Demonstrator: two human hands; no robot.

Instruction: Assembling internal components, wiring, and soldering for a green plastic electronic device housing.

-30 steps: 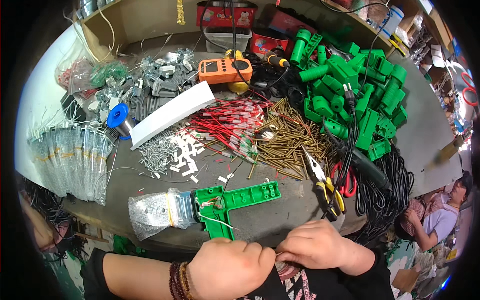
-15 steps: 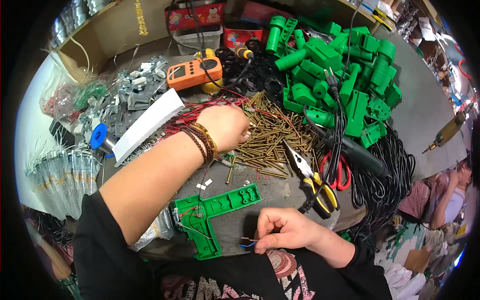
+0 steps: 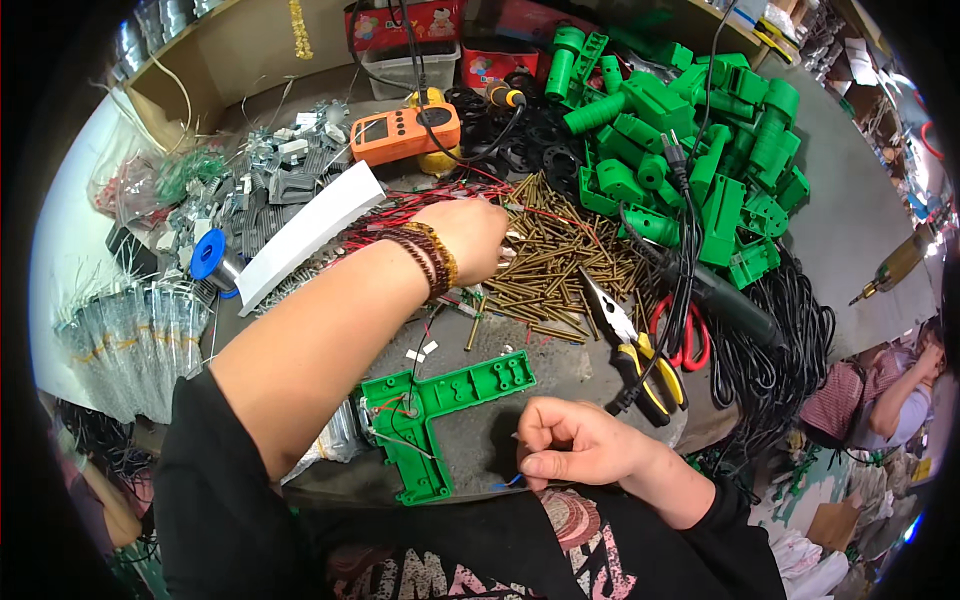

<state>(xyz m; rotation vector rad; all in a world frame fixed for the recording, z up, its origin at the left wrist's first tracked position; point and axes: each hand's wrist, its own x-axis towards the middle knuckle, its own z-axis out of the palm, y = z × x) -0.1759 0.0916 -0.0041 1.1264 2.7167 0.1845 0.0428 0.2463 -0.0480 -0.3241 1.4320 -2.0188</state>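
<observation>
My left hand (image 3: 462,238) reaches across to the near left edge of a heap of long, thin brass-coloured screws or pins (image 3: 545,265), where red wires (image 3: 400,212) lie beside it. Its fingers are curled closed, and what they hold, if anything, is hidden. Close to my body, my right hand (image 3: 580,445) pinches a thin wire, whose blue end (image 3: 510,483) sticks out below the fingers. Between my arms lies an open green plastic housing half (image 3: 425,420), shaped like a pistol or drill body, with red wires and a metal part inside.
Yellow-and-black pliers (image 3: 640,350), red-handled scissors (image 3: 690,335) and a black corded tool (image 3: 735,305) lie right of the heap. Green housings (image 3: 690,150) are piled behind. An orange meter (image 3: 405,133), solder spool (image 3: 212,258) and white strip (image 3: 310,238) stand left; black cables (image 3: 780,350) lie right.
The whole view has shifted slightly. My left hand stays at the heap's edge with its fingers curled. My right hand has turned a little, and less of the wire shows beyond its fingers.
</observation>
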